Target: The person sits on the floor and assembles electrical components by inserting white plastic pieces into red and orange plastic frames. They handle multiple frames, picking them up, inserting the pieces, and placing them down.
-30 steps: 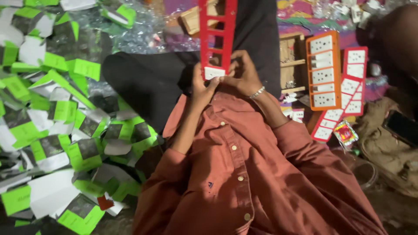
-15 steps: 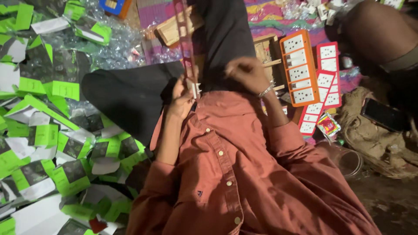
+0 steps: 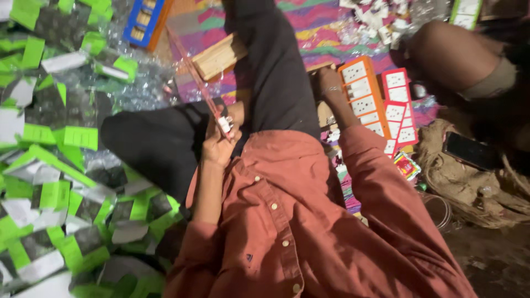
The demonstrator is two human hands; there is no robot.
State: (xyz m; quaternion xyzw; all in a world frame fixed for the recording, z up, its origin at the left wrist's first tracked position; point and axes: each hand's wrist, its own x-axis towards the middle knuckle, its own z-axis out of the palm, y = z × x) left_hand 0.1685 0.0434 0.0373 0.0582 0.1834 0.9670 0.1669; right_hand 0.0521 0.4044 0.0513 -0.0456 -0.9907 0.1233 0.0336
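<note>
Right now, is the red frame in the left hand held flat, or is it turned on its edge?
On its edge. The red frame shows only as a thin slanted strip running up from the left hand, which grips its lower end.

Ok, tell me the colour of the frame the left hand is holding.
Red frame, clearest in the head view, held by the left hand.

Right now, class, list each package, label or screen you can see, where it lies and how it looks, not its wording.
Flat green-and-white card packages: heaped at the left.
Orange socket strip beside red socket strips: right of the leg, long, with white squares.
Blue-and-orange strip: top left.
Small red-and-yellow packet: below the red strips.
Dark phone screen: on sacking, right.
</note>
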